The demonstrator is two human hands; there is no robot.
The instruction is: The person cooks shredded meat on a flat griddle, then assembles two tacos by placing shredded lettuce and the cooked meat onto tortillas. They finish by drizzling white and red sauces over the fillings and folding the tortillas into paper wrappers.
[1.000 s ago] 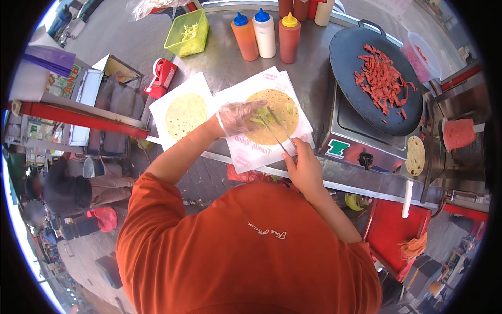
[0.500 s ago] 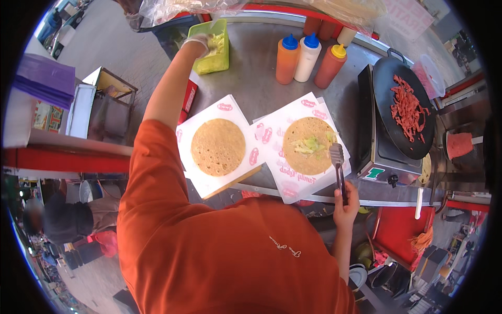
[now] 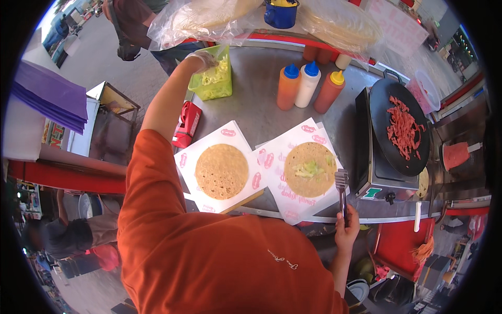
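Steel bench [image 3: 253, 94] ahead, the green tub's [image 3: 219, 92] lettuce [image 3: 215, 77] looks light and limp; I'd pinch mid-heap, left hand [image 3: 203, 60] at its rim, closure unclear, right hand [image 3: 347, 230] clamped on tongs [image 3: 342, 191].

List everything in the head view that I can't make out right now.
Head view: left hand, its fingertips and any grip on the lettuce, hidden by the hand itself.
Head view: back bottles, tops hidden by the red shelf edge.
Head view: flatbread beside the stove, partly hidden by the stove.
Head view: blue cup, contents cut off by the top edge.
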